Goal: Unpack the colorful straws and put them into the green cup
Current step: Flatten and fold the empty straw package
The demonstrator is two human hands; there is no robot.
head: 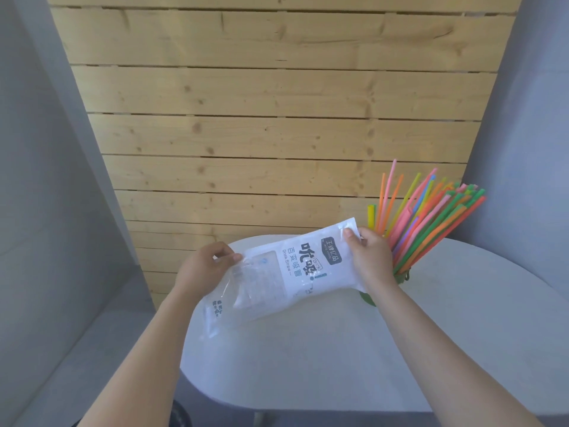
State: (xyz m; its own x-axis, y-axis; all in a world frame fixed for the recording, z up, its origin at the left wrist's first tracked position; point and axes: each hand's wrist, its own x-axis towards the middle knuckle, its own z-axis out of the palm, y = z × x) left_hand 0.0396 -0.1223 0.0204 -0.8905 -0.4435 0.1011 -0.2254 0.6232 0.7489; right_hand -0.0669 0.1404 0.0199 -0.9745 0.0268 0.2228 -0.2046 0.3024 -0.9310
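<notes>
Both hands hold a flat white and clear plastic straw bag [286,272] above the table; no straws show through its clear part. My left hand [204,268] pinches its clear left end. My right hand [371,257] grips the printed right end. Behind my right hand, a bunch of colorful straws [431,217] fans up and to the right out of a green cup [369,298]. My right wrist and the bag hide most of the cup, so only its lower edge and a bit of rim show.
A white rounded table [354,349] lies under the bag and the cup. A wooden plank wall [277,118] stands behind it. Grey surfaces flank the table on the left [61,241] and right [529,149].
</notes>
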